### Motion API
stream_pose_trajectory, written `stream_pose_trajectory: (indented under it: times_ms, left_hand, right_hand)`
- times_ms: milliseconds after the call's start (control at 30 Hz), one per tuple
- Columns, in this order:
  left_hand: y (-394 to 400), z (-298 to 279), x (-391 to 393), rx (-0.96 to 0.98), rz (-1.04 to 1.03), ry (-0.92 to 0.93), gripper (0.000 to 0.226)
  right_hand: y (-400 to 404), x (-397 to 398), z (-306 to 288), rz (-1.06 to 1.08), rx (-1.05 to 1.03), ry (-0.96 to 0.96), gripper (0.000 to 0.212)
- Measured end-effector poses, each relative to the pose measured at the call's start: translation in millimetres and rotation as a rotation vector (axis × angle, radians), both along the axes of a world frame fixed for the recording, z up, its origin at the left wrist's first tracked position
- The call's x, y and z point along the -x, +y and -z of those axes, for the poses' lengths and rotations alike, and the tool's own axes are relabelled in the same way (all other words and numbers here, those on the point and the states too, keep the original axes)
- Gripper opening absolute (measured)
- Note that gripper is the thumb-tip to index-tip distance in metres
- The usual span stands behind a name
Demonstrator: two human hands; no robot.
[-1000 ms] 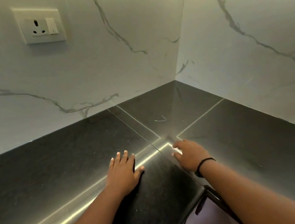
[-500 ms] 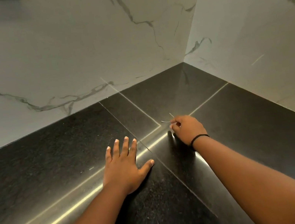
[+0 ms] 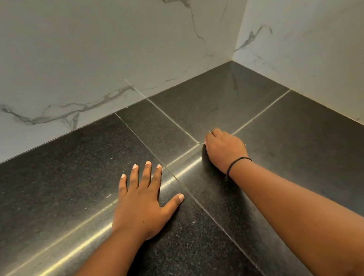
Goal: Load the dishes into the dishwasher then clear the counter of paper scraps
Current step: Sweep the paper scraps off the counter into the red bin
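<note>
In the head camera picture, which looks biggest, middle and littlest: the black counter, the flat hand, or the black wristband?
1. black counter, by far the biggest.
2. left hand, lying flat.
3. black wristband on the right wrist, a thin loop.

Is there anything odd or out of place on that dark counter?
Only one small thing: a thin pale scrap sticks out from the curled fingers of the right hand, near the seam of the black counter. It is too small to identify. The left hand lies flat. Nothing looks spilled or damaged.
</note>
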State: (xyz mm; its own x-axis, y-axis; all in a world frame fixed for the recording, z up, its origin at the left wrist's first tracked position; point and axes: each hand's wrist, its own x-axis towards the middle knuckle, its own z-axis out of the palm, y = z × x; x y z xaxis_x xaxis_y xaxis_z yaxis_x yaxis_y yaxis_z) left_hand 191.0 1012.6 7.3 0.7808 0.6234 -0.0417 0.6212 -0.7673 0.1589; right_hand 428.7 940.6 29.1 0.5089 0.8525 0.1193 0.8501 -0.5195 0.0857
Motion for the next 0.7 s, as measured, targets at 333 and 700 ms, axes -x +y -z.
stream_pose_trajectory:
  times_ms: [333, 700]
  left_hand:
    - [-1, -1, -2, 0.001, 0.002, -0.001, 0.092]
    - [-2, -4, 1, 0.020, 0.013, 0.011, 0.092]
  right_hand:
    - [-14, 1, 0, 0.055, -0.013, 0.175, 0.022]
    - [-67, 30, -21, 0.159, -0.368, 0.536, 0.012]
